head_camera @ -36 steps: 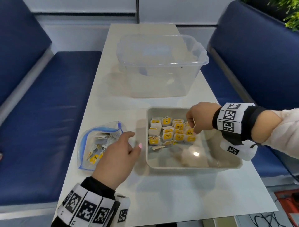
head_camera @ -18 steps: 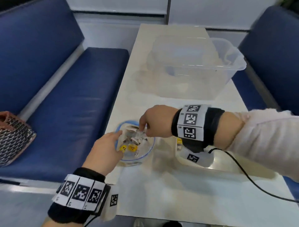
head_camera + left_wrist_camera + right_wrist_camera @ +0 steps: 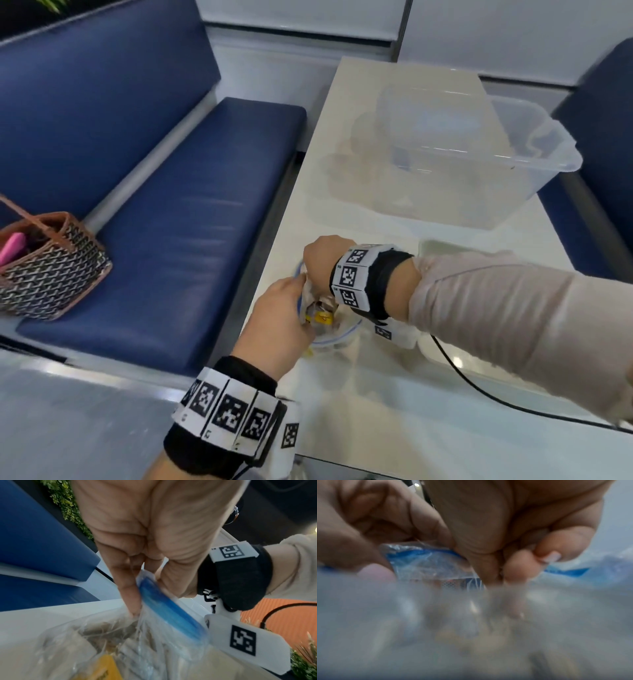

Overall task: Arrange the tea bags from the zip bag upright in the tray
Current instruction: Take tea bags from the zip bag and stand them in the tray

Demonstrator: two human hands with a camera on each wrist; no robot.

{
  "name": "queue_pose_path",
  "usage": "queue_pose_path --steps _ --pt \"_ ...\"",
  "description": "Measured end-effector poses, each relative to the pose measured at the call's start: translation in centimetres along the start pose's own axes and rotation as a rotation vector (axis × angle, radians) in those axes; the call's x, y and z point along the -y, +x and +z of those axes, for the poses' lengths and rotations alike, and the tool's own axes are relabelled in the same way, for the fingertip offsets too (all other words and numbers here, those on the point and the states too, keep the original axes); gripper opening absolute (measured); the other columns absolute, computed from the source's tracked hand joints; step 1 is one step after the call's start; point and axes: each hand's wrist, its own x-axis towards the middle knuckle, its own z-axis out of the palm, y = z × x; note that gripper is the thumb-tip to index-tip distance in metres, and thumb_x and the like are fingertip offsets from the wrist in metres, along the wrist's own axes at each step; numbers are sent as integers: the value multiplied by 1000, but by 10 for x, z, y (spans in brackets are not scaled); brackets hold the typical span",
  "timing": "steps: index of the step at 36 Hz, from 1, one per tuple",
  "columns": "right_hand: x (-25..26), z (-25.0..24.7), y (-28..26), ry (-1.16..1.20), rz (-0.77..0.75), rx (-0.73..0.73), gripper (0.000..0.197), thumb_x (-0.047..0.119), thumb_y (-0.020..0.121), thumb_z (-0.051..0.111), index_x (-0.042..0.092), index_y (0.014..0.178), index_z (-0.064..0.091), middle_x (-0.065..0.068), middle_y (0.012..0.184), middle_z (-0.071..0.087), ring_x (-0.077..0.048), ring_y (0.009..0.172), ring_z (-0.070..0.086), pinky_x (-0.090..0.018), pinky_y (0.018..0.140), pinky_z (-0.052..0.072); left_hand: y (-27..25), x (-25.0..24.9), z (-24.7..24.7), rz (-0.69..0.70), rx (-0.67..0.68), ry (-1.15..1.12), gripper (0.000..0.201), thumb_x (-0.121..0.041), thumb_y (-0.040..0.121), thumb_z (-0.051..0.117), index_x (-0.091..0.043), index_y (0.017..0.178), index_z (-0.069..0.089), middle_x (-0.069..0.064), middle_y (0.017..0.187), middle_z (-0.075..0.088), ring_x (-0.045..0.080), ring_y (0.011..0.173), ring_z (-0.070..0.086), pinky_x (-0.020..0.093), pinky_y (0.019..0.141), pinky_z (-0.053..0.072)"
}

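The clear zip bag (image 3: 330,337) with a blue zip strip (image 3: 164,608) lies at the table's left edge, with yellow-tagged tea bags (image 3: 323,318) inside. My left hand (image 3: 294,291) pinches the bag's mouth by the strip and holds it up, as the left wrist view (image 3: 145,582) shows. My right hand (image 3: 313,274) reaches down into the mouth. In the blurred right wrist view its thumb and forefinger (image 3: 498,577) pinch together among the tea bags, seemingly on one. My right forearm hides most of the grey tray (image 3: 452,245).
A large clear plastic bin (image 3: 479,154) stands on the far part of the table. A patterned basket bag (image 3: 51,267) sits on the blue bench (image 3: 191,222) to the left. A black cable (image 3: 479,390) trails over the table under my right arm.
My right hand left the tray and went into the zip bag, where it stays. My left hand took hold of the bag's mouth. The view swung left.
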Motion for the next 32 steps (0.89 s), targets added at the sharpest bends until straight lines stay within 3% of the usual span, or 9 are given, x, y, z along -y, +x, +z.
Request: queue_pose_path --steps 6,9,13,17,20,22,27,30,32 --pt "-21 -15 -9 120 -28 -53 13 26 87 61 14 89 64 -2 81 59 -21 76 57 -23 56 41 2 7 -3 -62 1 27 72 -16 82 67 -17 145 32 0 142 41 14 128 40 13 96 27" --pt "-34 -22 -17 259 -85 -87 20 33 85 67 19 98 70 4 84 63 -17 83 58 -25 69 42 3 9 -1 -67 -36 -7 67 -25 83 69 -23 142 38 -3 147 35 13 131 37 17 100 28" --pt "-46 -30 -30 411 -136 -117 15 30 82 71 18 90 70 8 68 56 -7 64 53 -20 61 39 8 5 -2 -36 -175 0 54 -39 83 66 -31 133 48 -4 152 25 17 137 22 28 109 21" --pt "-50 -33 -40 513 -170 -130 13 30 76 77 22 81 67 14 58 51 8 42 49 -14 50 36 12 -3 -7 40 -257 -146 37 -40 88 58 -27 123 54 -8 123 58 13 117 48 33 98 40" --pt "-53 -34 -46 592 -171 -118 22 29 72 80 20 89 70 12 59 51 -5 45 49 -16 50 42 13 -8 -8 54 -281 -274 14 -26 91 59 -29 104 57 -13 97 64 5 94 59 9 73 42" --pt "-57 -35 -50 655 -167 -93 27 28 70 82 20 93 69 11 61 54 -12 48 53 -18 52 45 14 -9 -8 76 -298 -287 10 -22 93 57 -30 98 55 -15 89 63 -1 85 58 3 64 40" --pt "-65 -33 -57 743 -137 -112 19 38 86 64 20 94 64 11 64 62 -11 46 56 -8 45 38 13 -13 -7 103 -329 -346 11 -17 93 55 -27 92 56 -14 84 62 -1 80 57 0 62 38" --pt "-68 -33 -61 770 -114 -140 23 38 94 51 18 92 63 7 72 64 -10 45 54 -16 52 43 13 -15 -5 94 -322 -371 10 -17 93 55 -27 91 56 -13 84 64 1 81 59 1 62 38" --pt "-70 -33 -64 798 -119 -131 19 34 93 56 17 91 63 5 72 66 -10 44 53 -19 54 45 12 -17 -5 91 -326 -407 13 -17 93 55 -29 89 56 -13 84 65 1 79 60 2 62 39"
